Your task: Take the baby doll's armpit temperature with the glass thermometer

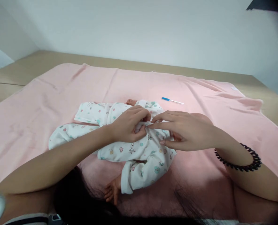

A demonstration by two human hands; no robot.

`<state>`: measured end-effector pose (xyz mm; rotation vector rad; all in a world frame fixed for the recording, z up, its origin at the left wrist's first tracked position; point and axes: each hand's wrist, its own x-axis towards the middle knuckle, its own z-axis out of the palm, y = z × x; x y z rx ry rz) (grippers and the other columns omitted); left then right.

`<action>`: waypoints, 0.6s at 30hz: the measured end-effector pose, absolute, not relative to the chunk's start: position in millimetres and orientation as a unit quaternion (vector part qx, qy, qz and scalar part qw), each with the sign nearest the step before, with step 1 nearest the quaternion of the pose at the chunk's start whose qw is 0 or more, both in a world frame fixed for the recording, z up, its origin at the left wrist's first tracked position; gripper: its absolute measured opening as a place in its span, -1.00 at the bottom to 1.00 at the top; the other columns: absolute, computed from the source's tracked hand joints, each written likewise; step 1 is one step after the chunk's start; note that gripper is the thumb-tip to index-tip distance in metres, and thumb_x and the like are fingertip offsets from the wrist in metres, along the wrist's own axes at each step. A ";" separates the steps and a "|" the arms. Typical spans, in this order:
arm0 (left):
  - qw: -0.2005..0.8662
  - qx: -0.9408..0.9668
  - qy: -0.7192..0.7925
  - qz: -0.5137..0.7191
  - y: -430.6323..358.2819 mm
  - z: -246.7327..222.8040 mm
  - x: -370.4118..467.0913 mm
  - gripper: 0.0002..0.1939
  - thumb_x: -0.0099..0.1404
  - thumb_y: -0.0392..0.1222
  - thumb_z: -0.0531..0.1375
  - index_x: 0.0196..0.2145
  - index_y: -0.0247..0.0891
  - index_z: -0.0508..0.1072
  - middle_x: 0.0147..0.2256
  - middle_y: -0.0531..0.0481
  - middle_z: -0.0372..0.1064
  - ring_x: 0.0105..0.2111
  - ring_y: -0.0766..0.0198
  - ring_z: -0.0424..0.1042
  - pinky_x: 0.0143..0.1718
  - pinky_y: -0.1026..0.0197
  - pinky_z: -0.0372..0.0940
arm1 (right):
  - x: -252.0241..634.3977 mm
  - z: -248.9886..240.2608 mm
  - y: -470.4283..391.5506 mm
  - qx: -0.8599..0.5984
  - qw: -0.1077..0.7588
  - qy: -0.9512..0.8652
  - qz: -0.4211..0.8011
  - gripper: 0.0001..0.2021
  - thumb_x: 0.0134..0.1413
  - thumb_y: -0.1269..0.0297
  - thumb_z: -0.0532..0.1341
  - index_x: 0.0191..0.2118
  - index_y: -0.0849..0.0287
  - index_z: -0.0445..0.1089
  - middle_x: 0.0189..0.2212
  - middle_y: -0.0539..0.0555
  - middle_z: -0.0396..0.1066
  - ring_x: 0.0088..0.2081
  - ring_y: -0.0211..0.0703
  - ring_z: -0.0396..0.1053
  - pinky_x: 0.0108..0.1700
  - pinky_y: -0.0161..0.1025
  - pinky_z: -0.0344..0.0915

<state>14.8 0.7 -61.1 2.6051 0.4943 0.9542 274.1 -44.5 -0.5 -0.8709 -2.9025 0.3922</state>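
Being pinched at its front by the left hand (pixel 131 123): printed top (pixel 129 151), worn by a doll (pixel 115 189). Same patch touched by the right hand (pixel 188 129), fingers mostly extended; whether cloth is gripped there can't be told. Printed pants (pixel 69 132) worn on doll's legs. Slim blue-and-white stick (pixel 172 100) seen beyond doll, apart. Pink blanket (pixel 47 93) spread under doll.
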 end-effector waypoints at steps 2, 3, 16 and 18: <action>0.169 0.910 0.172 0.336 1.7 -62.1 14.9 -0.78 0.17 -0.34 0.14 -0.20 -0.20 0.30 -0.33 0.04 0.34 -0.32 0.22 0.33 -0.21 0.14 0.29 | 274.2 -0.8 -44.8 -0.282 0.041 -0.951 0.122 -0.48 0.34 0.17 0.23 0.37 -0.02 0.32 0.25 0.08 0.36 0.18 0.07 0.39 0.18 0.10 0.37; 0.172 0.909 0.169 0.339 2.2 -62.5 14.9 -0.78 0.16 -0.34 0.14 -0.20 -0.20 0.30 -0.33 0.04 0.34 -0.32 0.22 0.34 -0.22 0.15 0.29 | 274.2 -1.0 -44.9 -0.283 0.040 -0.951 0.119 -0.47 0.33 0.18 0.24 0.37 -0.03 0.32 0.25 0.08 0.35 0.18 0.07 0.39 0.17 0.10 0.37; 0.192 0.908 0.208 0.309 1.3 -58.7 14.3 -0.82 0.20 -0.26 0.13 -0.19 -0.20 0.31 -0.34 0.04 0.33 -0.34 0.22 0.32 -0.23 0.11 0.27 | 274.4 -2.7 -44.1 -0.279 0.027 -0.954 0.104 -0.49 0.35 0.17 0.23 0.36 0.03 0.33 0.24 0.13 0.37 0.16 0.15 0.40 0.13 0.14 0.38; 0.212 0.902 0.200 0.318 2.5 -59.9 14.3 -0.78 0.18 -0.28 0.15 -0.19 -0.20 0.30 -0.33 0.04 0.33 -0.34 0.23 0.31 -0.25 0.12 0.28 | 274.4 -2.5 -43.9 -0.278 0.028 -0.955 0.103 -0.49 0.35 0.17 0.23 0.37 0.02 0.32 0.23 0.14 0.38 0.15 0.16 0.40 0.10 0.14 0.39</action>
